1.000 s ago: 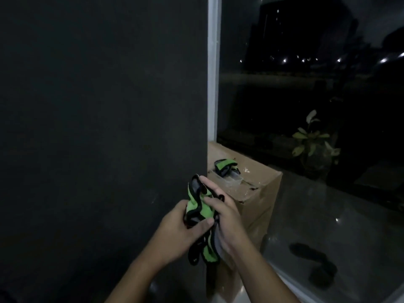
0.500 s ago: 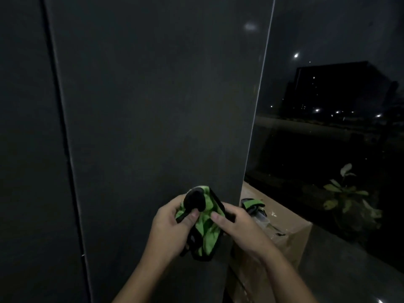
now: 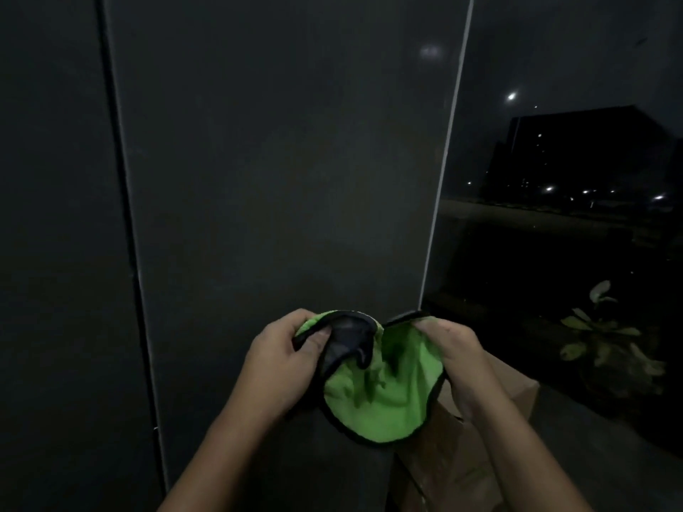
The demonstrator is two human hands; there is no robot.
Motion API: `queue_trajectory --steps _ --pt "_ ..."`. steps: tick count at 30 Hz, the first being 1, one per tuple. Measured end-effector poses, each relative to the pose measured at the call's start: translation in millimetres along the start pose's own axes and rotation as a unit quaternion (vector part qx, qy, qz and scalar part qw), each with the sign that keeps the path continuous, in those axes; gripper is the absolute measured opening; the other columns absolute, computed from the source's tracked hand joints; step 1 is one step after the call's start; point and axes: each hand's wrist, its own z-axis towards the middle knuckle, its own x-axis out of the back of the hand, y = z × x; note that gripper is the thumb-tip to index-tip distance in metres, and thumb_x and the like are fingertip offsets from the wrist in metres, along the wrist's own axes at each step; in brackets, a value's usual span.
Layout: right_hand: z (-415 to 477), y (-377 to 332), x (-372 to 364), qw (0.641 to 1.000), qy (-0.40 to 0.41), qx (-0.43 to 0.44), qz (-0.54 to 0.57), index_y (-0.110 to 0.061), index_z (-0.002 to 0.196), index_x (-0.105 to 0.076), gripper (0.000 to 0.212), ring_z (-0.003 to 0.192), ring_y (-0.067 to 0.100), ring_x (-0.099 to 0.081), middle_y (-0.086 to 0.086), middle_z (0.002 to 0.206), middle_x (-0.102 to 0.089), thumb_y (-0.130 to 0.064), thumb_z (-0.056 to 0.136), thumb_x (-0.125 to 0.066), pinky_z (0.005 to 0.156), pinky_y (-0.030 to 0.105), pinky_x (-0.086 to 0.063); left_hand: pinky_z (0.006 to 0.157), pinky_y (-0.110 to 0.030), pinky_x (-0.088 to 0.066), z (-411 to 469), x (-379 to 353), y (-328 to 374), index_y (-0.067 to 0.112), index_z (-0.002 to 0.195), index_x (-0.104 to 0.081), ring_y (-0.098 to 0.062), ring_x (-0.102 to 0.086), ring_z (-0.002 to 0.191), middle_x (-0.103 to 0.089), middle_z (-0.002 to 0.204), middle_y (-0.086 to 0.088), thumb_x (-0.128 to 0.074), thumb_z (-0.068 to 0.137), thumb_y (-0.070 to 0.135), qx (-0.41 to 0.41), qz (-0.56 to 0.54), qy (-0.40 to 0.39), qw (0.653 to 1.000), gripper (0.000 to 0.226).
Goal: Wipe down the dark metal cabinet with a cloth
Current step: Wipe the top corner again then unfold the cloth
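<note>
1. Left hand [image 3: 284,360]: the thumb and curled fingers pinch the upper left edge of the bright green microfibre cloth with black trim [image 3: 384,397], in front of the lower part of the tall dark grey metal cabinet [image 3: 277,160].
2. Right hand [image 3: 454,356]: the curled fingers pinch the cloth's upper right edge, level with the cabinet's pale right-hand edge. The fingertips are sunk in the fabric.
3. Cloth: it is spread between both hands and sags like a pouch in front of the cabinet. A black flap folds over its top left. Whether it touches the panel cannot be told.
4. Cabinet: a vertical seam runs down its left side. Its top and bottom are cut off.
5. Brown cardboard box [image 3: 462,456]: it stands just right of the cabinet's lower corner, partly hidden by the right forearm and cut off below.
6. Dark window glass [image 3: 554,234]: it lies right of the cabinet and shows scattered lights. A dim leafy plant [image 3: 606,334] sits low beyond it; its pot is hard to make out.
</note>
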Motion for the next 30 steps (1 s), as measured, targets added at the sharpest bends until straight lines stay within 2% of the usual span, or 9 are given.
queue_trajectory --steps 3,7,11,13,15,16,20,23,30 --pt "5.5 -1.3 0.8 0.999 -0.008 -0.042 0.007 0.001 0.102 -0.072 0.04 0.09 0.033 -0.071 0.017 0.098 -0.075 -0.036 0.089 -0.065 0.083 0.04 -0.055 0.065 -0.024 -0.05 6.0 -1.1 -0.6 0.026 0.084 -0.064 -0.004 -0.063 0.074 -0.067 0.078 0.008 -0.052 0.098 0.018 0.011 0.005 -0.012 1.0 0.02" --pt "2.5 -3.5 3.6 0.994 -0.039 -0.103 0.011 -0.007 0.106 -0.073 0.032 0.1 0.03 -0.072 0.016 0.104 -0.075 -0.034 0.099 -0.056 0.096 0.043 -0.052 0.061 -0.023 -0.047 6.7 -13.0 1.2 0.023 0.084 -0.061 -0.008 -0.062 0.072 -0.066 0.079 0.005 -0.044 0.1 0.017 0.061 -0.062 -0.04 0.995 0.024" --pt "-1.9 0.8 7.2 0.989 -0.046 -0.13 0.045 -0.015 0.099 -0.076 0.026 0.106 0.034 -0.07 0.017 0.107 -0.074 -0.031 0.099 -0.057 0.105 0.05 -0.047 0.058 -0.03 -0.037 7.9 -3.5 -3.6 0.017 0.078 -0.06 -0.019 -0.055 0.067 -0.062 0.073 -0.003 -0.05 0.061 0.009 0.079 -0.153 -0.169 0.97 0.022" --pt "-4.0 0.1 8.3 0.988 -0.053 -0.134 0.053 -0.014 0.104 -0.074 0.026 0.101 0.032 -0.071 0.016 0.105 -0.075 -0.032 0.1 -0.055 0.098 0.046 -0.052 0.072 -0.04 -0.048 9.6 2.2 -11.8 0.012 0.087 -0.059 -0.026 -0.066 0.083 -0.073 0.093 -0.011 -0.051 0.051 0.007 0.09 -0.19 -0.26 0.942 0.037" --pt "-5.7 -0.9 8.7 0.989 -0.059 -0.127 0.053 -0.013 0.101 -0.071 0.024 0.089 0.028 -0.073 0.013 0.096 -0.076 -0.029 0.101 -0.054 0.082 0.039 -0.057 0.1 -0.057 -0.043 12.3 0.9 -16.3 0.013 0.099 -0.061 -0.03 -0.066 0.11 -0.07 0.115 -0.018 -0.061 0.049 0.011 0.102 -0.202 -0.314 0.922 0.05" --pt "-6.5 -1.2 8.0 0.989 -0.062 -0.121 0.051 -0.012 0.1 -0.071 0.023 0.085 0.026 -0.074 0.013 0.092 -0.076 -0.027 0.101 -0.054 0.078 0.037 -0.057 0.104 -0.055 -0.042 11.1 -4.1 -16.3 0.021 0.106 -0.063 -0.026 -0.064 0.114 -0.066 0.123 -0.013 -0.067 0.054 0.015 0.097 -0.172 -0.321 0.927 0.053" --pt "-9.3 -1.9 0.4 0.99 -0.099 -0.095 0.027 -0.004 0.1 -0.071 0.026 0.088 0.028 -0.072 0.019 0.095 -0.074 -0.023 0.1 -0.054 0.083 0.041 -0.056 0.091 -0.013 -0.041 2.6 -42.4 -17.7 0.044 0.139 -0.039 0.006 -0.045 0.119 -0.044 0.14 0.015 -0.076 0.08 0.046 0.035 0.027 -0.345 0.938 0.07" --pt "-8.3 -6.6 -1.0 0.989 -0.121 -0.078 0.036 -0.008 0.084 -0.074 0.029 0.078 0.023 -0.07 0.014 0.083 -0.072 -0.021 0.1 -0.053 0.079 0.038 -0.055 0.107 -0.03 -0.043 -5.3 -70.8 -31.5 0.043 0.135 -0.04 -0.001 -0.049 0.126 -0.051 0.138 0.016 -0.074 0.074 0.063 0.014 -0.011 -0.317 0.948 0.072" --pt "0.3 -1.3 15.2 0.987 -0.121 -0.097 0.045 -0.003 0.113 -0.069 0.035 0.093 0.028 -0.071 0.018 0.105 -0.073 -0.03 0.093 -0.061 0.077 0.034 -0.058 0.094 -0.039 -0.054 -5.2 -87.0 -35.0 0.02 0.118 -0.061 -0.016 -0.067 0.107 -0.071 0.113 0.002 -0.073 0.089 0.023 0.061 -0.147 -0.23 0.96 0.032"
